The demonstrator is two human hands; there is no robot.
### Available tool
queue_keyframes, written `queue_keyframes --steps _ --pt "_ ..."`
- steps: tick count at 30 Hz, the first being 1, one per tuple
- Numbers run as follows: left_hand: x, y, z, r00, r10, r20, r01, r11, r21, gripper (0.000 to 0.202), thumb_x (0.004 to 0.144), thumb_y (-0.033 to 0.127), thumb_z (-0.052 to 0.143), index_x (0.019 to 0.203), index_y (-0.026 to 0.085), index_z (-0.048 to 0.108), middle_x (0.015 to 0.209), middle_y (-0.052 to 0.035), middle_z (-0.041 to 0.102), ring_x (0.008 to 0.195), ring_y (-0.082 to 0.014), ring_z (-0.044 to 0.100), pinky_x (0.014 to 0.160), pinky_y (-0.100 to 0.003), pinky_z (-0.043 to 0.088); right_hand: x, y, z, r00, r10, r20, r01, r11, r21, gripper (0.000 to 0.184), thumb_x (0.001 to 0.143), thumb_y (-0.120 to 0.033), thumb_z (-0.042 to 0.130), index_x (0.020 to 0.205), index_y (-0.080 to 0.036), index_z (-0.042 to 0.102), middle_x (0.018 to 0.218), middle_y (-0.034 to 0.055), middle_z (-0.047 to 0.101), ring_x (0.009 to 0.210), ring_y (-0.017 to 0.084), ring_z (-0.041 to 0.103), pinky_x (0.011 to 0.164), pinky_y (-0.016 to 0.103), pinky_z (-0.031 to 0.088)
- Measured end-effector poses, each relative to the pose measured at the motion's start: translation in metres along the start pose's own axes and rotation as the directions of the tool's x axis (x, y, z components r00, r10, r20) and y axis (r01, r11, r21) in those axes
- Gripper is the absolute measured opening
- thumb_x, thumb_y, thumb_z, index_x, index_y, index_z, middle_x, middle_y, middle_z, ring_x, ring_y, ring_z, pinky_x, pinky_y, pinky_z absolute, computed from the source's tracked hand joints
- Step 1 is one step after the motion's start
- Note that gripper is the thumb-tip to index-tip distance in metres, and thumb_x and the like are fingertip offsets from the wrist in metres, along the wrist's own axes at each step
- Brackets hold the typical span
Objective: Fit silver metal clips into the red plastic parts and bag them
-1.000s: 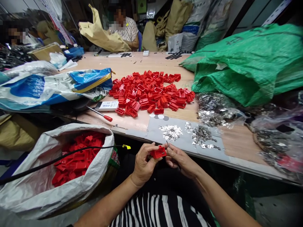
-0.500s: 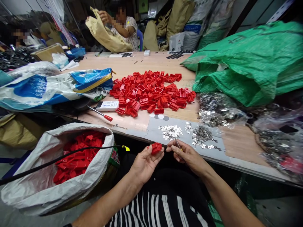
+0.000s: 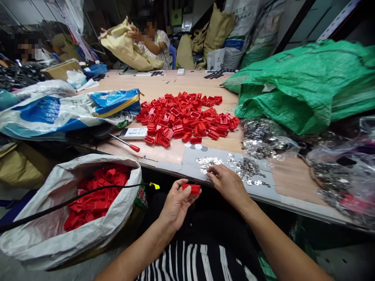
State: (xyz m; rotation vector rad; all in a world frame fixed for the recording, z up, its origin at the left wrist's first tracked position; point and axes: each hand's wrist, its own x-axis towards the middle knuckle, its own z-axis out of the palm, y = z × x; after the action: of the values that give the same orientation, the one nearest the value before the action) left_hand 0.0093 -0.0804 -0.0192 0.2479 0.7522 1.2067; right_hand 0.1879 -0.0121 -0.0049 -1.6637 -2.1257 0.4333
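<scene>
Sitting left of both hands, a white sack holds red parts. The left hand is half closed, thumb and fingertips pinching a red plastic piece over the lap, just below the table edge. Just right of that piece, the right hand bends its fingers down onto small silver metal bits on a grey sheet; whether it grips one cannot be told.
</scene>
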Motion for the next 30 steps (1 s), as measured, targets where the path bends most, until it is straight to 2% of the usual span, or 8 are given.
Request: queue_keyframes --steps 5,11,14,17,20,23,26,30 --pt "-0.005 0.004 -0.001 0.996 0.090 0.006 -0.090 0.994 0.068 0.037 0.073 0.020 0.074 0.101 0.019 0.050 0.096 -0.0027 0.066 0.090 -0.0167 0.066 0.088 -0.040 0.050 0.011 -0.012 0.007 1.000 0.011 0.028 -0.006 0.982 -0.190 0.004 0.088 -0.022 0.056 0.085 -0.021 0.058 0.090 0.0046 0.062 0.080 0.021 0.060 0.065 0.029 0.040" --pt "-0.007 0.007 -0.002 0.995 0.097 0.030 -0.099 0.990 0.100 0.034 0.073 0.018 0.073 0.102 0.017 0.055 0.095 -0.0031 0.065 0.089 -0.0166 0.064 0.086 -0.040 0.052 0.018 -0.017 0.010 0.998 0.047 0.052 -0.034 0.973 -0.228 0.004 0.088 -0.022 0.056 0.084 -0.021 0.057 0.090 0.0046 0.062 0.079 0.022 0.060 0.062 0.029 0.037" --pt "-0.006 0.010 -0.002 0.996 0.074 0.056 -0.078 0.994 0.073 0.037 0.073 0.019 0.073 0.106 0.017 0.056 0.095 -0.0039 0.065 0.090 -0.0181 0.065 0.086 -0.041 0.053 0.020 -0.013 0.005 0.998 0.047 0.032 -0.043 0.993 -0.105 0.005 0.088 -0.022 0.052 0.083 -0.021 0.055 0.084 0.0036 0.063 0.076 0.021 0.059 0.063 0.029 0.037" --pt "-0.004 0.013 -0.001 0.996 0.061 0.064 -0.063 0.997 0.039 0.045 0.073 0.021 0.074 0.114 0.019 0.055 0.095 -0.0037 0.065 0.089 -0.0177 0.065 0.086 -0.039 0.053 0.019 -0.008 -0.004 0.999 0.041 0.012 -0.042 0.992 0.117 0.008 0.088 -0.027 0.050 0.083 -0.021 0.054 0.076 0.0016 0.062 0.069 0.019 0.057 0.064 0.029 0.039" --pt "0.002 0.016 0.000 0.995 0.074 0.066 -0.077 0.996 0.046 0.047 0.074 0.022 0.073 0.118 0.020 0.055 0.094 -0.0036 0.066 0.088 -0.0168 0.065 0.085 -0.037 0.052 0.013 -0.008 -0.013 0.999 -0.004 0.032 -0.007 0.943 0.332 0.013 0.086 -0.032 0.051 0.084 -0.021 0.056 0.077 0.0013 0.062 0.069 0.018 0.056 0.065 0.027 0.041" --pt "0.009 0.017 0.002 0.994 0.094 0.049 -0.098 0.991 0.086 0.046 0.073 0.023 0.074 0.116 0.019 0.059 0.090 -0.0031 0.067 0.083 -0.0154 0.065 0.082 -0.034 0.052 0.003 -0.014 -0.018 0.992 -0.075 0.099 0.018 0.879 0.477 0.017 0.086 -0.035 0.052 0.088 -0.020 0.059 0.079 0.0014 0.062 0.070 0.017 0.055 0.062 0.026 0.043" --pt "0.014 0.018 0.006 0.992 0.118 0.048 -0.123 0.985 0.121 0.047 0.069 0.020 0.077 0.113 0.018 0.061 0.089 -0.0024 0.067 0.081 -0.0130 0.064 0.079 -0.029 0.052 -0.006 -0.022 -0.020 0.978 -0.165 0.131 0.076 0.855 0.513 0.015 0.088 -0.030 0.052 0.089 -0.020 0.062 0.080 0.0012 0.063 0.068 0.016 0.056 0.062 0.025 0.044" --pt "0.018 0.021 0.012 0.986 0.152 0.068 -0.160 0.979 0.129 0.053 0.066 0.017 0.079 0.115 0.020 0.059 0.094 -0.0028 0.069 0.085 -0.0125 0.064 0.080 -0.027 0.050 -0.011 -0.029 -0.020 0.946 -0.311 0.094 0.239 0.862 0.447 0.013 0.090 -0.020 0.050 0.092 -0.021 0.063 0.086 0.0034 0.063 0.078 0.018 0.059 0.070 0.027 0.045"
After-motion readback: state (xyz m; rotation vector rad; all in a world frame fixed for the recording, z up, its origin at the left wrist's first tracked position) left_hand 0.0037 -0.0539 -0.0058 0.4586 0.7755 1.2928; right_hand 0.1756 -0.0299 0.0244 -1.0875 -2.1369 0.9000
